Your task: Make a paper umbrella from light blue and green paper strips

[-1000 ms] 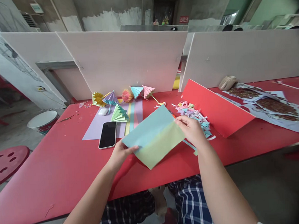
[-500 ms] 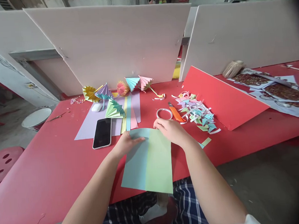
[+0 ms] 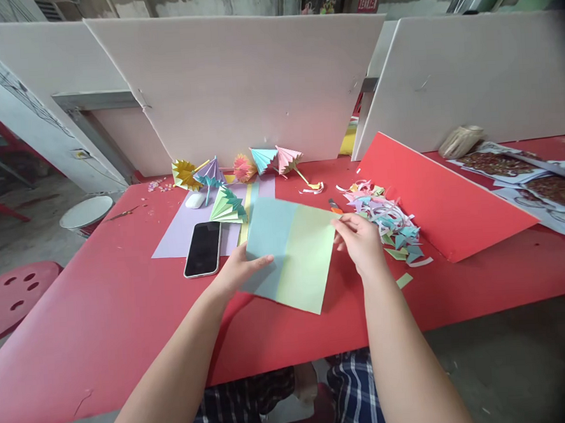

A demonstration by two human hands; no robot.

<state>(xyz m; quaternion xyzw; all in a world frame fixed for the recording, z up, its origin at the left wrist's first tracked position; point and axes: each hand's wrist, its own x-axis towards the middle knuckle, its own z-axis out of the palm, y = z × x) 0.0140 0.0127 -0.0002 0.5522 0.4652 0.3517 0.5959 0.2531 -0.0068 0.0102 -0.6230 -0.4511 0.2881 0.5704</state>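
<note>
Between my hands is a sheet of paper (image 3: 297, 255), blue on its left part and light green on its right, lifted at a tilt over the red table. My left hand (image 3: 240, 265) grips the left edge, its thumb lying on top of the blue part and the other fingers underneath. The upper right corner is pinched by my right hand (image 3: 358, 235). Behind the sheet, an orange cutter (image 3: 336, 208) is mostly covered. A phone (image 3: 203, 249) lies left of my left hand, partly on a lilac paper sheet (image 3: 173, 234).
Several folded paper umbrellas (image 3: 227, 205) stand or lie at the back, beside a white mouse-shaped object (image 3: 195, 200). A pile of paper scraps (image 3: 388, 218) sits by a leaning red board (image 3: 444, 195). White panels (image 3: 255, 85) bound the table's rear.
The paper has been raised and moved away from my lap, turning so its upper right corner swings outward. My right hand has shifted right along with that corner. The tape roll is now hidden.
</note>
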